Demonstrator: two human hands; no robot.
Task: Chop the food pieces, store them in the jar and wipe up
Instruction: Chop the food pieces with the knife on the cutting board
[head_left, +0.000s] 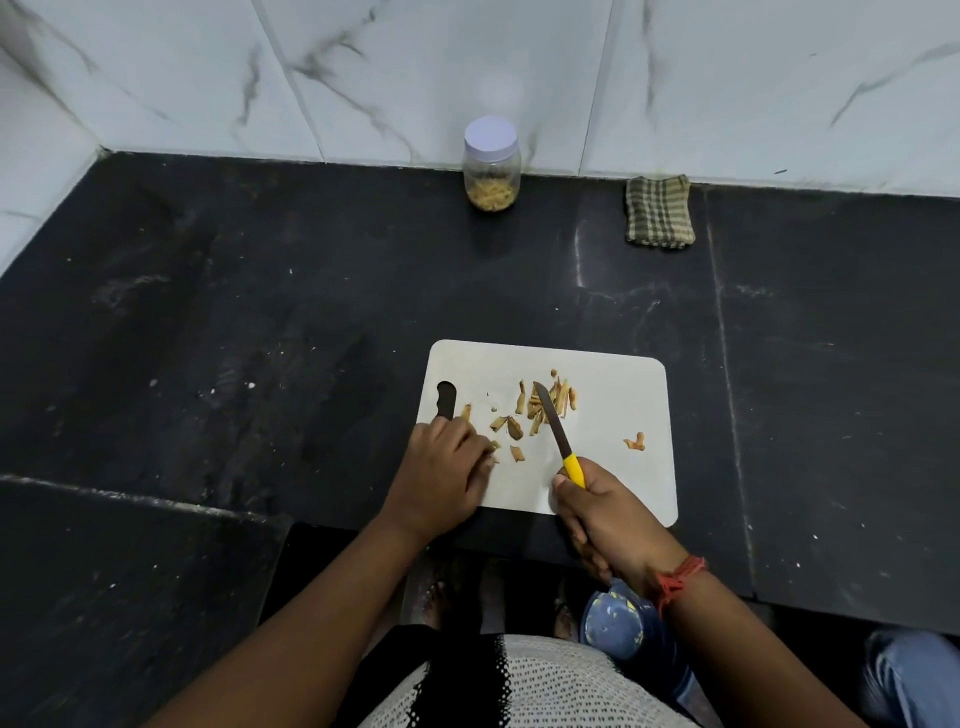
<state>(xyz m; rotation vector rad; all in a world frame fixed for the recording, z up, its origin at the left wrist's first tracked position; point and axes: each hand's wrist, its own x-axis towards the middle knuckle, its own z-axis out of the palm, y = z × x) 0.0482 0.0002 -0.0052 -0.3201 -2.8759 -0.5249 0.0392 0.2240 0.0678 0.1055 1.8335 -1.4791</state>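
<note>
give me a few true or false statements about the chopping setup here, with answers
1. The right hand grips a knife with a yellow handle. True.
2. The jar by the wall stands open. False: a white lid closes it, and it already holds some pieces.
3. The checked cloth lies on the cutting board. False: it lies folded on the dark counter by the wall, right of the jar.
4. The left hand rests on the board's left part, near its handle hole. True.
5. The food pieces are all in one pile. False: a few lie apart near the right edge.

No legible text or labels anywhere
</note>
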